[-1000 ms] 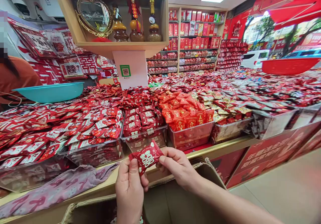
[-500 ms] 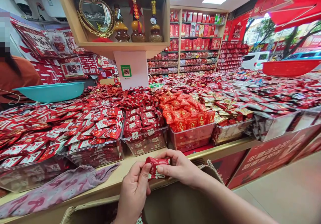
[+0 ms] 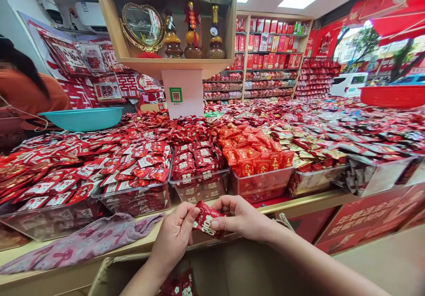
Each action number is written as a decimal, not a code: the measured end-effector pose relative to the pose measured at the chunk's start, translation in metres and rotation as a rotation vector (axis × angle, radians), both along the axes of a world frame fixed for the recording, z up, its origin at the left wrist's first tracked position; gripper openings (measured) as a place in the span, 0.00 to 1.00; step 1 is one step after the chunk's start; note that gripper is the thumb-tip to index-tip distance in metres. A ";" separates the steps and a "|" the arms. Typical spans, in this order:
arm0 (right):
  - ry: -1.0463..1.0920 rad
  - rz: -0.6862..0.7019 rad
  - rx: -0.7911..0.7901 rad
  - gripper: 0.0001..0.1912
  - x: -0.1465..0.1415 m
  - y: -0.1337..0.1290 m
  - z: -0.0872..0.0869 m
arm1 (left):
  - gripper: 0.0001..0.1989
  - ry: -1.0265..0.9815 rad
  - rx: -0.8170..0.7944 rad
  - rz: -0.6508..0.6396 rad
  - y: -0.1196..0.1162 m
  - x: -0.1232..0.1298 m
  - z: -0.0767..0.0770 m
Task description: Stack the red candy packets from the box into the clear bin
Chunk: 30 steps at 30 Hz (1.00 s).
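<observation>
A small dark-red packet (image 3: 206,220) with pale characters is held between my two hands, above an open cardboard box (image 3: 229,265). My left hand (image 3: 177,227) pinches its left end between thumb and fingers. On its right end, my right hand (image 3: 234,218) has its thumb on the front and its fingers curled behind. More red packets (image 3: 181,285) lie inside the box, partly hidden by my left forearm. Just beyond my hands stands a clear bin (image 3: 201,185) of similar dark-red packets, beside a clear bin (image 3: 262,181) of brighter red ones.
A purple patterned cloth (image 3: 83,245) lies along the counter edge at the left. Behind the bins are a teal basin (image 3: 84,119) and a red basin (image 3: 393,96). A shelf unit (image 3: 172,63) overhangs the packets. A person in orange (image 3: 43,90) is at the far left.
The view has shifted slightly left. The packet has tilted, its right end lower, and shows more of its pale characters. Both hands still hold it.
</observation>
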State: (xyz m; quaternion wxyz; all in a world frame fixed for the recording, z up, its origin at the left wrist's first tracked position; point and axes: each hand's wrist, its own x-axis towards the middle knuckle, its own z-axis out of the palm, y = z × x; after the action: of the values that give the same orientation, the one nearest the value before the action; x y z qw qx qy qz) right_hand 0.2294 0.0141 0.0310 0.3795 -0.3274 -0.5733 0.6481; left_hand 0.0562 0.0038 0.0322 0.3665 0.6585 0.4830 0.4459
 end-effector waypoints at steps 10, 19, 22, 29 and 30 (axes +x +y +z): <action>-0.045 -0.031 0.088 0.20 -0.032 0.026 0.020 | 0.14 -0.235 -0.024 0.215 0.006 -0.028 -0.012; -0.356 -0.379 0.361 0.07 -0.038 0.168 0.074 | 0.15 -0.308 -0.147 0.193 0.023 -0.043 -0.028; -0.434 -0.337 0.355 0.08 -0.048 0.191 0.076 | 0.15 -0.283 -0.164 0.145 0.021 -0.043 -0.030; -0.309 0.185 0.426 0.12 -0.064 0.109 0.075 | 0.30 -0.565 -0.029 0.242 0.011 -0.042 -0.022; -0.318 0.243 0.407 0.13 -0.066 0.092 0.067 | 0.31 -0.562 -0.024 0.268 0.009 -0.041 -0.021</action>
State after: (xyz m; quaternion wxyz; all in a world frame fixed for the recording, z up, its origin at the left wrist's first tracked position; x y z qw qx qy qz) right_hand 0.1637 0.1061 0.0978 0.2622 -0.2708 -0.7791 0.5009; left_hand 0.0149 0.0132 0.0108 0.4313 0.4356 0.4504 0.6491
